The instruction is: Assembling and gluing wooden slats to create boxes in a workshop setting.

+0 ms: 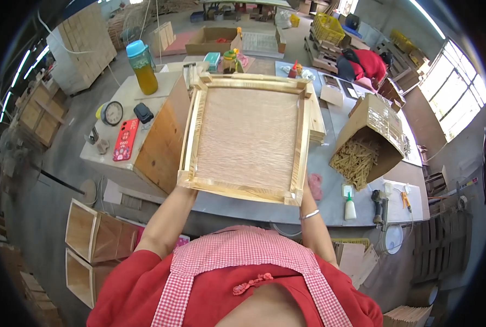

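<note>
A square wooden frame (249,136) with a thin plywood panel set inside its four rails is held up in front of me, over the worktable. Small blocks stand at its corners. My left hand (187,193) grips it from beneath at the near left corner. On the near right side, my right hand (306,192) supports it, with a bangle on that wrist. The fingers of both hands are hidden under the wood. Behind its right edge, more pale wooden pieces (316,122) lie on the table.
On the right, a tipped cardboard box (381,128) spills small wood strips, beside a glue bottle (350,207) and a power tool (378,206). A left cabinet carries a drink bottle (144,71), a clock (112,113) and a red phone (125,140). A co-worker in red (365,65) bends at far right.
</note>
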Motion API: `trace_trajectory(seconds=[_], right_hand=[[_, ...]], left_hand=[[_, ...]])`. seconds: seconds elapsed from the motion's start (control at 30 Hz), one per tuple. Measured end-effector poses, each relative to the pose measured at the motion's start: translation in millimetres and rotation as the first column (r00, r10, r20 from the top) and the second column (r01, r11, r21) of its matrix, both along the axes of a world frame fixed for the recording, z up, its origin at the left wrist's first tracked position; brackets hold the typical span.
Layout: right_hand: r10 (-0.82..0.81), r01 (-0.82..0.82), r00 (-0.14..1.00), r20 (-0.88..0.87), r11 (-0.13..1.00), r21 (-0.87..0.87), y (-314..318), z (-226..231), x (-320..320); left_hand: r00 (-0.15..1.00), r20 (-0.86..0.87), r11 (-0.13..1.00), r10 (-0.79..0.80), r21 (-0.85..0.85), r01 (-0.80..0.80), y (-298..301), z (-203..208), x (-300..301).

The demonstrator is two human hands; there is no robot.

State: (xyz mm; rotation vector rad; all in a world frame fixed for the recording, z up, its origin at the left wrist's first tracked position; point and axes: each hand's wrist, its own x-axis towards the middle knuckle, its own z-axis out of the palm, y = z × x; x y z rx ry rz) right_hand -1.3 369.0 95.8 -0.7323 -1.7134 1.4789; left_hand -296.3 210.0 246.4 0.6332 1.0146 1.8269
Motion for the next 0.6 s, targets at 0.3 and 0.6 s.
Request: trace_trajectory(seconds=[0.3, 0.6], right_hand=[[0.137, -0.13, 0.934, -0.331, 0.991, 0.043, -8.8, 186.5, -32.3], [0.159, -0.217, 0.89, -0.427, 0.972, -0.09, -74.0, 137.5, 3.7]], left_hand=[[0.998, 0.004, 0.978, -0.065, 0.201, 0.063, -30.2, 45.9, -20.6], [0.969, 0.064, 0.961, 0.237, 0.132, -0.243, -88.9, 19.0, 58.8]])
